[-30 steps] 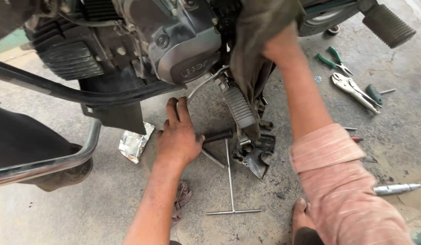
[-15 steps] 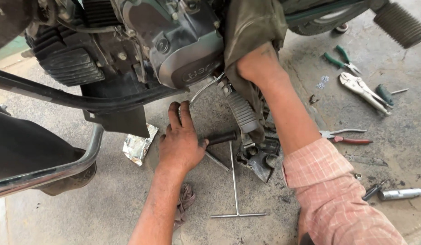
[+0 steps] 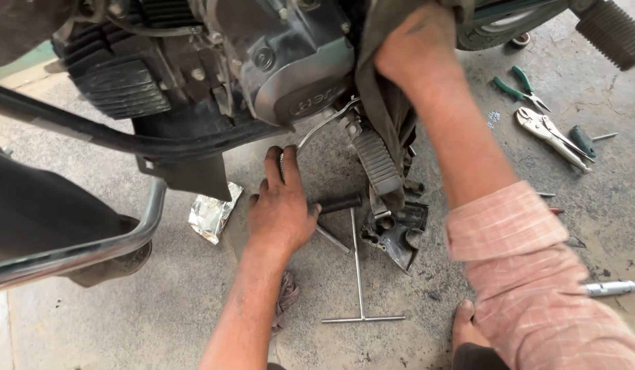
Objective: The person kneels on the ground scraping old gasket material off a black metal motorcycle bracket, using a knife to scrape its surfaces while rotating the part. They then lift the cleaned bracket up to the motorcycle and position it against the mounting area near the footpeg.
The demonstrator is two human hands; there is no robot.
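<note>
Concrete floor point(image 3: 112, 322) is gritty: left hand point(image 3: 280, 212) lies flat, gripping nothing, and could slip; right hand point(image 3: 417, 44) clutching rag point(image 3: 386, 116) might snag the footpeg point(image 3: 377, 161).

A dark, grimy rag point(image 3: 382, 103) hung crumpled against the motorcycle engine point(image 3: 290, 62); a black-gripped lever point(image 3: 339, 203) lay level just above the concrete floor point(image 3: 126, 322).
</note>
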